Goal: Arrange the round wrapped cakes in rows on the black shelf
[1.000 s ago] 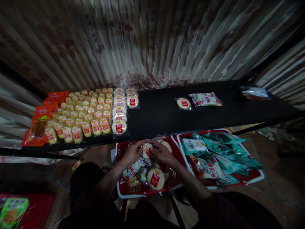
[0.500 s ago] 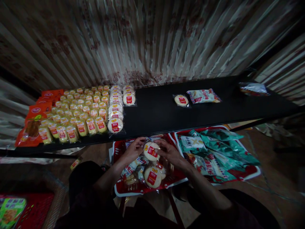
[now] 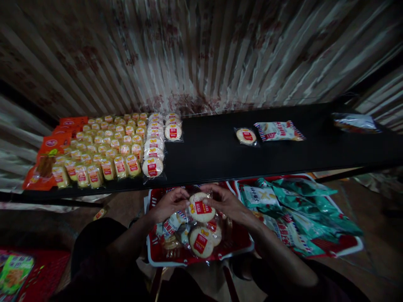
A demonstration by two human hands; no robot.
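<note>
Both my hands hold one round wrapped cake [image 3: 201, 207] with a red label, just above a red basket [image 3: 233, 248] on the floor. My left hand [image 3: 168, 203] pinches its left edge and my right hand [image 3: 224, 203] grips its right edge. Under the cake, the basket holds several more wrapped cakes [image 3: 200, 242]. Just beyond my hands runs the front edge of a black shelf [image 3: 217, 155]. At the shelf's left stand rows of small yellow snack packs [image 3: 107, 147] and a column of round cakes [image 3: 153, 166].
A lone round cake [image 3: 247, 136] and a striped snack packet [image 3: 278, 131] lie on the shelf's right part, a clear bag [image 3: 355, 122] at its far right. A second red basket [image 3: 343, 247] with green packets sits right. Orange packets [image 3: 44, 165] lie far left. A curtain hangs behind.
The cake in my hands has turned from edge-on to face up, its red label showing, and risen a little above the basket. The view has shifted slightly.
</note>
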